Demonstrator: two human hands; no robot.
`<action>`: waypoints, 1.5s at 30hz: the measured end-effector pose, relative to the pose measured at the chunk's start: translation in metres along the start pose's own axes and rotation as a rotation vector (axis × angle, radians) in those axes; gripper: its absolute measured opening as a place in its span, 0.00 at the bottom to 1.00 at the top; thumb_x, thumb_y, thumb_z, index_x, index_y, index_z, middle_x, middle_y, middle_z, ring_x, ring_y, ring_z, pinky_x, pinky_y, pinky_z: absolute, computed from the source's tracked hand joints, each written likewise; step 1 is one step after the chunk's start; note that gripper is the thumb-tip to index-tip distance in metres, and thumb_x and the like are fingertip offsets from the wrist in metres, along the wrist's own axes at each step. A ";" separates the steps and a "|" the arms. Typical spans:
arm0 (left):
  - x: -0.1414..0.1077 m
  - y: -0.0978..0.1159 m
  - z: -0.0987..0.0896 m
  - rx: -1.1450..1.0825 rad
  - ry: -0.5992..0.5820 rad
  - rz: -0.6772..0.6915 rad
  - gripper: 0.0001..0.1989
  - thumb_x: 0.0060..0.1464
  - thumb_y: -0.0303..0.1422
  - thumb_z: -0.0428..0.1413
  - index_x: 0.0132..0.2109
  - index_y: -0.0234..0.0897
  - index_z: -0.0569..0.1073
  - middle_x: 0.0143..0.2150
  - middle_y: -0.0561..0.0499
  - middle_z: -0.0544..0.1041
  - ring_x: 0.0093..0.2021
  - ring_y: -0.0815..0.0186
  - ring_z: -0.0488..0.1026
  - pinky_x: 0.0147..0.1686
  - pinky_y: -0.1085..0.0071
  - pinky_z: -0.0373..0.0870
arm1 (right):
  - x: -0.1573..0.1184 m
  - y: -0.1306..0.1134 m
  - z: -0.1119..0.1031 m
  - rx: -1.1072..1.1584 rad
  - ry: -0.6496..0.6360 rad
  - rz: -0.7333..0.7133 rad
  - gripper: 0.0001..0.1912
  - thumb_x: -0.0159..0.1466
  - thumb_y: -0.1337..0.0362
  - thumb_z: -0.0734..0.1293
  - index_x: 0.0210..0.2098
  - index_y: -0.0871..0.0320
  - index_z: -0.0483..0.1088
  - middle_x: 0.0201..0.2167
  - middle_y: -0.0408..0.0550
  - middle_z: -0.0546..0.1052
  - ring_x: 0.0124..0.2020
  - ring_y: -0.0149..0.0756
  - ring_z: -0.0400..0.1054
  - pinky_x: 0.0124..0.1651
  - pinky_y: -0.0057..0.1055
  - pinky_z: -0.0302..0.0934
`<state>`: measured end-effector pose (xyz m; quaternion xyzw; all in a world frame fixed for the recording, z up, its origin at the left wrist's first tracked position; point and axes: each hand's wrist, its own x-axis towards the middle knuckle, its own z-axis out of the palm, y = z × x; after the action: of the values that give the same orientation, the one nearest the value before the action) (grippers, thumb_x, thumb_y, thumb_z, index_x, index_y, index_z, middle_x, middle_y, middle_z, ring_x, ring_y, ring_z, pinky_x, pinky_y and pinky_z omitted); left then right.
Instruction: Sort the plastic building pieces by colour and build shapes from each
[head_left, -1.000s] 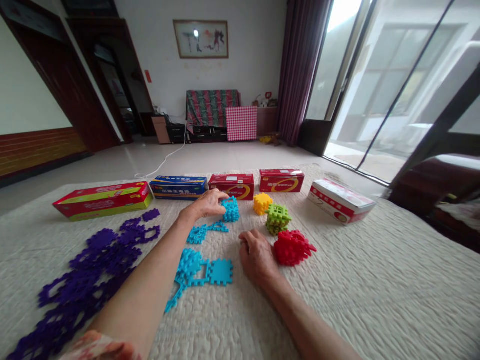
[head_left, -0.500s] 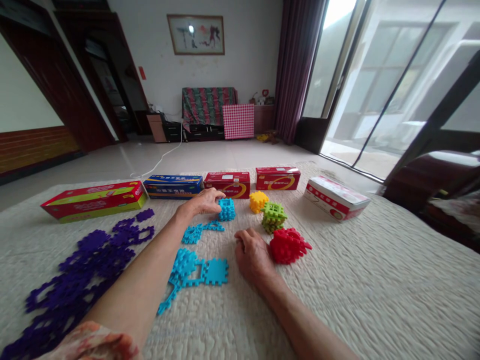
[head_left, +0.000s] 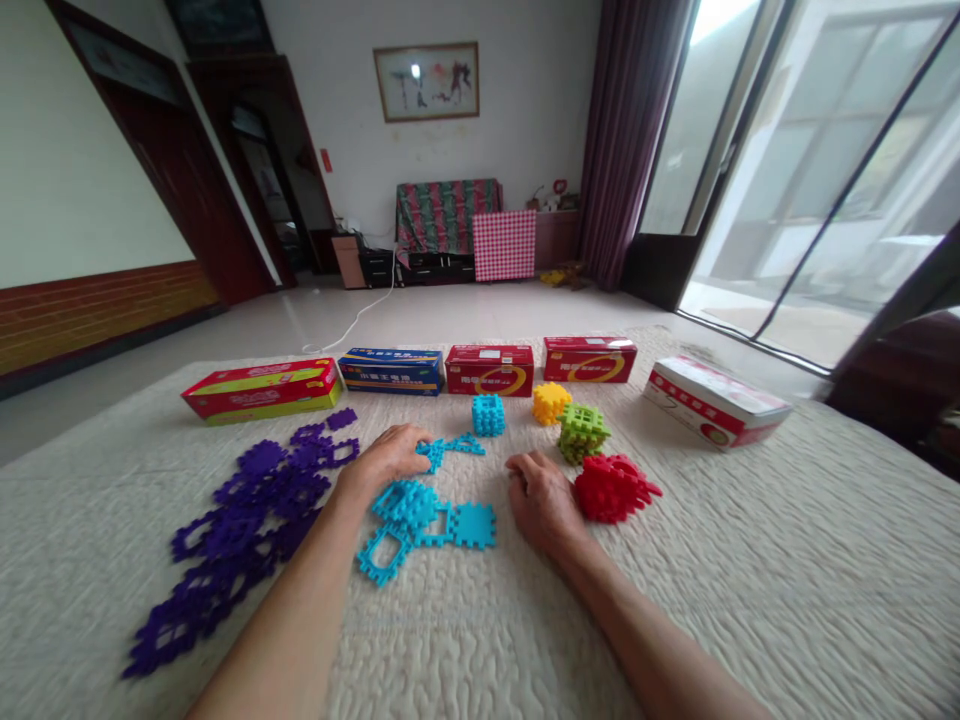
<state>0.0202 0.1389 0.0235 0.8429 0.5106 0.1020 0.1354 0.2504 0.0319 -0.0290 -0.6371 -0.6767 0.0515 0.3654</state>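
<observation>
My left hand (head_left: 394, 455) is over the left end of some flat blue pieces (head_left: 457, 446); its thumb and fingers meet near them, and whether it grips one is unclear. My right hand (head_left: 544, 495) rests on the quilted cover with its fingers curled, left of a red block cluster (head_left: 613, 488). Beyond the hands stand a blue cube (head_left: 488, 415), a yellow cube (head_left: 552, 402) and a green cube (head_left: 583, 432). More blue pieces (head_left: 474, 525) lie nearer, between my forearms. Many purple pieces (head_left: 259, 500) spread out on the left.
A row of boxes crosses the far side: red-green (head_left: 262, 390), blue (head_left: 391, 371), red (head_left: 490, 370), another red (head_left: 589, 359), and white-red (head_left: 716, 400) at the right. They stand on a quilted cover (head_left: 787, 560).
My left hand has left the blue cube and come back toward the flat blue pieces. My right hand stays beside the red cluster. The view has shifted left.
</observation>
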 end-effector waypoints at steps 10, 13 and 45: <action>-0.020 0.013 0.022 0.015 0.152 -0.035 0.21 0.48 0.31 0.53 0.51 0.38 0.74 0.50 0.46 0.76 0.50 0.62 0.71 0.53 0.70 0.64 | 0.004 0.001 0.001 0.019 0.053 -0.018 0.13 0.59 0.73 0.58 0.34 0.61 0.74 0.32 0.50 0.75 0.36 0.35 0.69 0.41 0.28 0.60; -0.028 0.017 0.035 -0.038 0.228 -0.005 0.19 0.49 0.28 0.52 0.49 0.39 0.75 0.48 0.47 0.77 0.49 0.64 0.72 0.52 0.71 0.65 | 0.003 -0.001 0.000 0.005 0.064 -0.028 0.13 0.59 0.73 0.58 0.34 0.61 0.74 0.33 0.51 0.75 0.36 0.36 0.69 0.41 0.28 0.60; -0.023 -0.025 0.044 -0.673 0.411 -0.173 0.16 0.51 0.38 0.54 0.42 0.35 0.79 0.39 0.50 0.81 0.41 0.63 0.77 0.41 0.72 0.71 | -0.009 -0.032 -0.025 0.121 -0.461 -0.451 0.31 0.51 0.60 0.72 0.54 0.57 0.65 0.51 0.53 0.69 0.52 0.43 0.63 0.56 0.41 0.55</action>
<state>0.0025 0.1245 -0.0266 0.6677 0.5341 0.4180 0.3070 0.2366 0.0080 0.0023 -0.4199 -0.8614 0.1520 0.2422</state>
